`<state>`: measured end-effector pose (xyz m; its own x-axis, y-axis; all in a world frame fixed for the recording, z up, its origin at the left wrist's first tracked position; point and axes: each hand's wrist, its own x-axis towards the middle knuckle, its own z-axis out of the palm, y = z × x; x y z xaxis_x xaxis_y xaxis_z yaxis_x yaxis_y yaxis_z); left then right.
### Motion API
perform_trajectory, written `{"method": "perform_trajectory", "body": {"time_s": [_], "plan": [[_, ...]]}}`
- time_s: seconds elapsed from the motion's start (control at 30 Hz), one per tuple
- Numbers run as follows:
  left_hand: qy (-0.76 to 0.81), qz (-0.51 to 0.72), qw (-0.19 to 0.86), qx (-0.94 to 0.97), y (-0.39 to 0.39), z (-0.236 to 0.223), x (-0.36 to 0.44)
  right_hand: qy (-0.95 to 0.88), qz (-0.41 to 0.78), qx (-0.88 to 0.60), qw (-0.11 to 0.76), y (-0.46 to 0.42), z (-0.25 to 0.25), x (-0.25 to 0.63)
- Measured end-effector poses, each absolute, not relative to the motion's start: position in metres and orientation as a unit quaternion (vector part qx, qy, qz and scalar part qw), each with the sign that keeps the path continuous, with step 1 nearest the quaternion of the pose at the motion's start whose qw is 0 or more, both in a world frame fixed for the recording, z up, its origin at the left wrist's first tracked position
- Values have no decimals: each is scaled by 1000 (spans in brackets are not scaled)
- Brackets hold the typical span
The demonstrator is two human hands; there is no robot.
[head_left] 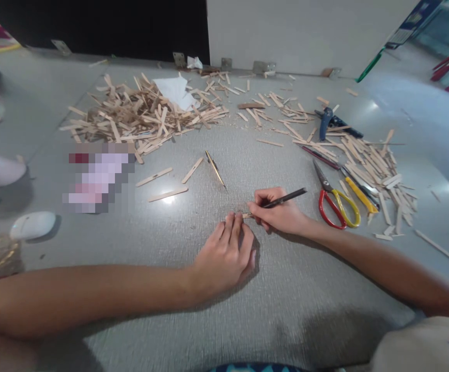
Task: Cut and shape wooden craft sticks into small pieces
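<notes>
My left hand (226, 248) rests on the grey surface, its fingertips pressed together and pinning a small wooden craft stick (246, 215) that is mostly covered. In my right hand (278, 212), a slim black pen-like tool (289, 198) is pinched, slanting up to the right. Its tip is at the bare end of the stick; whether it is a pen or a knife I cannot tell. Beyond my hands lies a gold pointed tool (215, 169), like a drawing compass. Left of it are three loose craft sticks, one of them (168, 195) nearest me.
A large heap of craft sticks (131, 116) with white paper (175, 92) spreads at the back left. To the right lie scissors (336, 199), a yellow-handled cutter (359, 194), a dark-blue-handled tool (326, 123) and scattered cut sticks (364, 160). A white mouse (33, 225) sits at left.
</notes>
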<state>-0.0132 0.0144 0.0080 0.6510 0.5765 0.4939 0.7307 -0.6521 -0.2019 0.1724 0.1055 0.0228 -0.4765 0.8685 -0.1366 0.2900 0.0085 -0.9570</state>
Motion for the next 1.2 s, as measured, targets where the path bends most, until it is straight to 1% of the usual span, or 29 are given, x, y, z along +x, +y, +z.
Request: {"method": "perform_trajectory", "body": {"time_s": [0.33,0.73,1.2], "plan": [[-365,-188,168,-896,14,4,-14,-660,546,-447,258,105,23,171],[-361,-185,181,-896,14,8,-13,-663,544,-449,253,104,23,171],[-363,-176,164,-900,13,7,-14,-682,525,-445,246,104,28,171]]}}
